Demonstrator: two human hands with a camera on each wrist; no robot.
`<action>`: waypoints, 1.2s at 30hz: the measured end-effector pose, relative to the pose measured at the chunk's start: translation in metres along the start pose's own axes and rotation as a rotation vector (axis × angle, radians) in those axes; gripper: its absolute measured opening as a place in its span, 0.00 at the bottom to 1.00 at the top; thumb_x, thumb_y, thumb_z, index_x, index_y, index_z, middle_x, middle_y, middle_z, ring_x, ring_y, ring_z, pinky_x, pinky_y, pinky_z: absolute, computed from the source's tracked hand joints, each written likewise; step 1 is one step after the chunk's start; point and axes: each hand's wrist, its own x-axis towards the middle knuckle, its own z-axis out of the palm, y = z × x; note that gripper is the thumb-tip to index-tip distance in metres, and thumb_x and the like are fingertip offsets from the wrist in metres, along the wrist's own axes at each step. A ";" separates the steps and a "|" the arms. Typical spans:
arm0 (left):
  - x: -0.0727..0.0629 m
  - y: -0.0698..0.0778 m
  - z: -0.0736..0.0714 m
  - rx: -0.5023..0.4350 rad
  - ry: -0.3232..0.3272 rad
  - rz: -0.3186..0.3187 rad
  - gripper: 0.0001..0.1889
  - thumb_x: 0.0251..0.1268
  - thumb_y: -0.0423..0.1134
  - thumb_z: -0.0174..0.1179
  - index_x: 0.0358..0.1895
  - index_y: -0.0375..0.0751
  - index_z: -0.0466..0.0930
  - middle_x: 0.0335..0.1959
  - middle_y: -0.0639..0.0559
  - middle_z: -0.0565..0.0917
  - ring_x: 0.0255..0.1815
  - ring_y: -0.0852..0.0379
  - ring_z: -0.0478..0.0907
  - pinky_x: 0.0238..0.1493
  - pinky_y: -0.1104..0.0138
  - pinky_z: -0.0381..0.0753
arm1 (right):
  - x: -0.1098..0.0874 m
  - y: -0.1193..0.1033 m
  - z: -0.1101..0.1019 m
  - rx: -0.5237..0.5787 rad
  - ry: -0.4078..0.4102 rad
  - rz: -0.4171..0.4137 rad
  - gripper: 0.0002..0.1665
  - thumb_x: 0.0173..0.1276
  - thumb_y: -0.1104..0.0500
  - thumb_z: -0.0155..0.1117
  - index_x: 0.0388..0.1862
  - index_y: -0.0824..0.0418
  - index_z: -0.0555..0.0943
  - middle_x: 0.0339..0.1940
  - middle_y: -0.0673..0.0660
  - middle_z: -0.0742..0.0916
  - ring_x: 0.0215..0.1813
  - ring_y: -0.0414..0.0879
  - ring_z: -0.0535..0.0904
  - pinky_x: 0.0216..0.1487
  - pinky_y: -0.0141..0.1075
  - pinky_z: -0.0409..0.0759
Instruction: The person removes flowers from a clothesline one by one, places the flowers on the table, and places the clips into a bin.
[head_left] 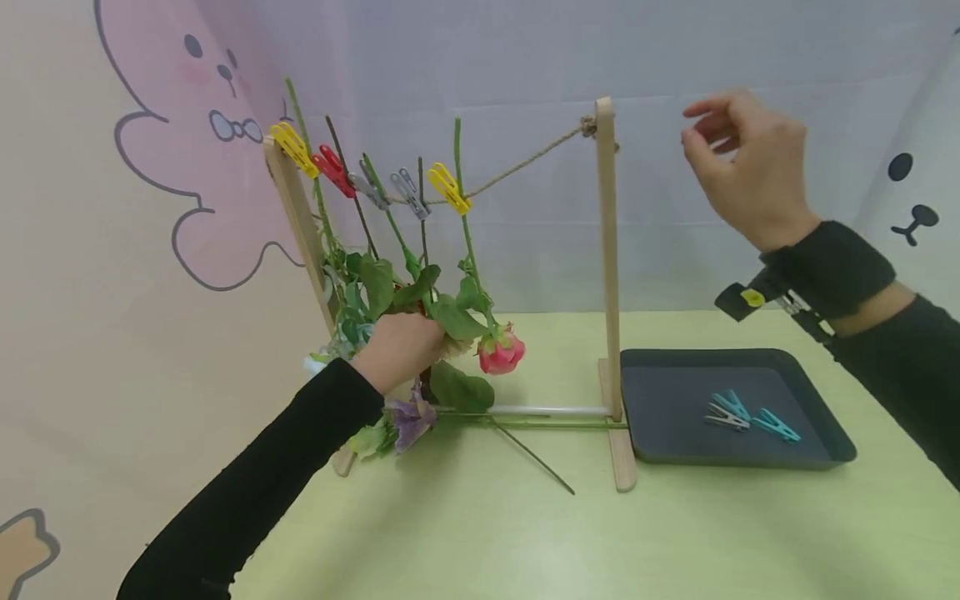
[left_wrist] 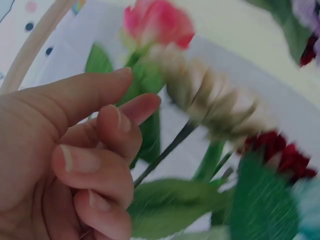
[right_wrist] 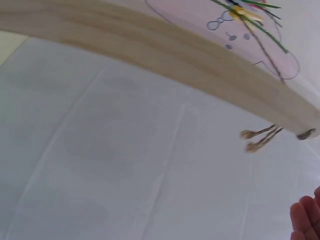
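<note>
Your left hand (head_left: 401, 346) is loosely curled, empty, beside the cream flower (left_wrist: 225, 97); your right hand (head_left: 750, 162), half-curled, empty, hovers near the wooden post (head_left: 609, 267).

Five clipped stems (head_left: 468, 237), eight clothespins (head_left: 447, 188), one tray (head_left: 667, 408).

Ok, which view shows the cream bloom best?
Left wrist: the cream bloom is large there, though blurred. Head shows only a sliver beside the left hand; right wrist doesn't show it.

We are seeing the right grip (right_wrist: 307, 219) cut off (right-wrist view's edge) and the cream flower (left_wrist: 220, 102) blurred in the left-wrist view.
</note>
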 end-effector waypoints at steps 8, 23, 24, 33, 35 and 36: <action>0.013 0.005 -0.043 -0.075 0.083 -0.112 0.09 0.68 0.42 0.52 0.31 0.46 0.78 0.15 0.54 0.71 0.16 0.58 0.64 0.18 0.68 0.56 | 0.041 -0.075 0.026 0.129 0.066 -0.241 0.16 0.64 0.58 0.60 0.42 0.71 0.80 0.38 0.64 0.85 0.41 0.43 0.79 0.43 0.19 0.69; 0.064 0.010 -0.043 -0.257 0.194 -0.293 0.19 0.69 0.52 0.47 0.51 0.44 0.77 0.29 0.47 0.82 0.25 0.52 0.76 0.23 0.64 0.68 | 0.062 -0.127 0.103 0.151 -0.676 0.267 0.35 0.60 0.46 0.64 0.62 0.61 0.71 0.61 0.58 0.75 0.63 0.50 0.68 0.60 0.37 0.68; 0.066 0.009 -0.042 -0.271 0.198 -0.296 0.19 0.69 0.52 0.47 0.50 0.44 0.78 0.30 0.47 0.82 0.26 0.52 0.76 0.23 0.64 0.68 | 0.062 -0.128 0.106 0.162 -0.680 0.290 0.34 0.59 0.46 0.64 0.61 0.61 0.72 0.61 0.57 0.76 0.62 0.50 0.69 0.59 0.37 0.69; 0.071 0.009 -0.039 -0.338 0.256 -0.305 0.16 0.70 0.49 0.47 0.37 0.44 0.81 0.18 0.51 0.73 0.20 0.55 0.68 0.22 0.66 0.59 | 0.054 -0.130 0.130 0.229 -0.680 0.391 0.25 0.57 0.48 0.67 0.49 0.62 0.80 0.51 0.57 0.81 0.53 0.49 0.74 0.47 0.35 0.72; 0.070 0.010 -0.039 -0.335 0.252 -0.308 0.16 0.70 0.49 0.47 0.33 0.44 0.80 0.15 0.52 0.68 0.17 0.56 0.65 0.20 0.66 0.57 | 0.051 -0.130 0.133 0.230 -0.680 0.363 0.19 0.59 0.51 0.67 0.43 0.63 0.82 0.45 0.59 0.84 0.48 0.50 0.75 0.42 0.34 0.71; 0.069 0.010 -0.039 -0.334 0.249 -0.308 0.16 0.70 0.49 0.48 0.31 0.43 0.80 0.14 0.52 0.66 0.16 0.56 0.64 0.20 0.66 0.56 | 0.049 -0.130 0.134 0.234 -0.677 0.348 0.17 0.59 0.52 0.66 0.42 0.63 0.83 0.42 0.59 0.84 0.46 0.50 0.76 0.40 0.34 0.70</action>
